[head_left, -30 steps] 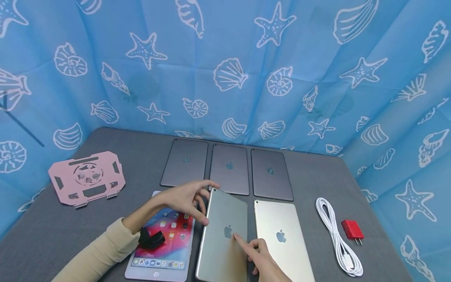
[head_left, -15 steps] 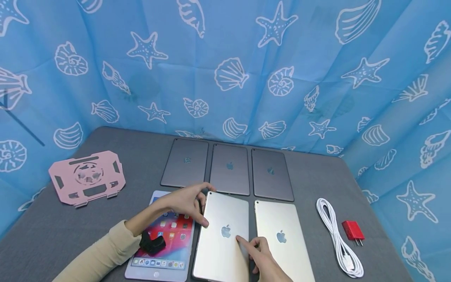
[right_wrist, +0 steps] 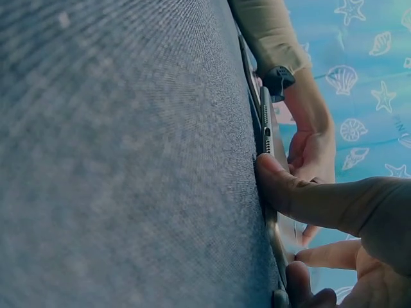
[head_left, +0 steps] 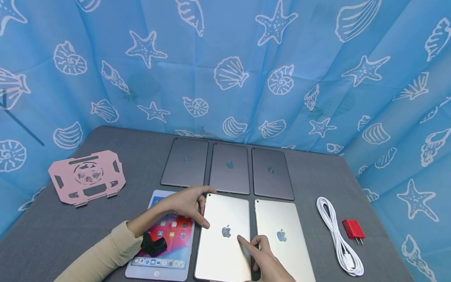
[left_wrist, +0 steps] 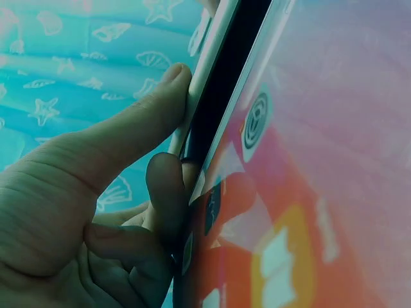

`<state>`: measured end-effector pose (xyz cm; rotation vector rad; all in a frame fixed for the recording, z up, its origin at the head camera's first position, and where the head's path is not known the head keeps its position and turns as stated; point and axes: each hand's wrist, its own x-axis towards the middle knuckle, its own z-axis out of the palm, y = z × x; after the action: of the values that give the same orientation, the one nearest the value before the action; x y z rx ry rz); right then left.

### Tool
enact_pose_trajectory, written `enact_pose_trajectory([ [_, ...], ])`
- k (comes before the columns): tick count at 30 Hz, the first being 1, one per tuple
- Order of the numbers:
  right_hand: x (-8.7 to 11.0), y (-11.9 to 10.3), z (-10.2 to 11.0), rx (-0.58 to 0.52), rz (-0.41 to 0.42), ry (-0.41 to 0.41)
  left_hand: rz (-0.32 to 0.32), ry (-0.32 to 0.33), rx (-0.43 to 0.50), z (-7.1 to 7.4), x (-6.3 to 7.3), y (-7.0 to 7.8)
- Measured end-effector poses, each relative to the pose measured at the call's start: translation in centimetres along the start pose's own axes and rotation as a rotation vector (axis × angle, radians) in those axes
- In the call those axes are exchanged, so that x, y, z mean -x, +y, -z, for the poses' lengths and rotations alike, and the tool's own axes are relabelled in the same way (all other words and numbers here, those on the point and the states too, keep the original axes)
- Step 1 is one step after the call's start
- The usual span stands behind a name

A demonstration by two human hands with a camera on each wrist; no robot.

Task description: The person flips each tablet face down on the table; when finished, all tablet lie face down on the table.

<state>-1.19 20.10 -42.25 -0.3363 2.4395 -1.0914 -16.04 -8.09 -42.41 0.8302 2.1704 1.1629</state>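
Note:
A silver tablet [head_left: 219, 250] lies back up in the front middle in the head view, its logo showing. My left hand [head_left: 188, 203] grips its upper left side, thumb along the side edge and index finger at the top corner. In the left wrist view, the thumb [left_wrist: 173, 86] presses that edge, other fingers curled beneath. My right hand [head_left: 262, 256] holds the lower right part, index fingertip on the back. The right wrist view shows its thumb [right_wrist: 273, 183] at the tablet's port edge [right_wrist: 267, 122]. To the left, a white-framed tablet [head_left: 158, 274] lies with its screen lit, partly under my left forearm.
Another pale gold tablet [head_left: 282, 215] lies close on the right. Behind stand in a row three dark grey tablets, one of them in the middle [head_left: 229, 180]. A pink cut-out stand [head_left: 88, 176] is far left. A white cable [head_left: 336, 239] and red plug [head_left: 353, 229] lie right.
The silver tablet has come down from a tilt to lie flatter, its back now brighter, with its top edge shifted slightly left. Both hands have kept their hold and barely moved.

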Motion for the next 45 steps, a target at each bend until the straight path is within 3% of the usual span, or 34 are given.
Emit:
enact_pose_trajectory([
  [14, -0.15, 0.29, 0.01, -0.007, -0.014, 0.005, 0.031, 0.047, -0.112, -0.52, -0.25, 0.33],
  [27, -0.28, 0.26, 0.62, -0.022, 0.053, -0.025, 0.029, 0.060, -0.143, -0.62, -0.36, 0.42],
  [33, -0.38, 0.22, 0.63, -0.026, 0.037, -0.031, 0.040, 0.080, -0.195, -0.72, -0.37, 0.48],
  [45, -0.52, 0.06, 0.67, -0.039, -0.022, -0.039, 0.035, 0.094, -0.180, -0.85, -0.47, 0.33],
])
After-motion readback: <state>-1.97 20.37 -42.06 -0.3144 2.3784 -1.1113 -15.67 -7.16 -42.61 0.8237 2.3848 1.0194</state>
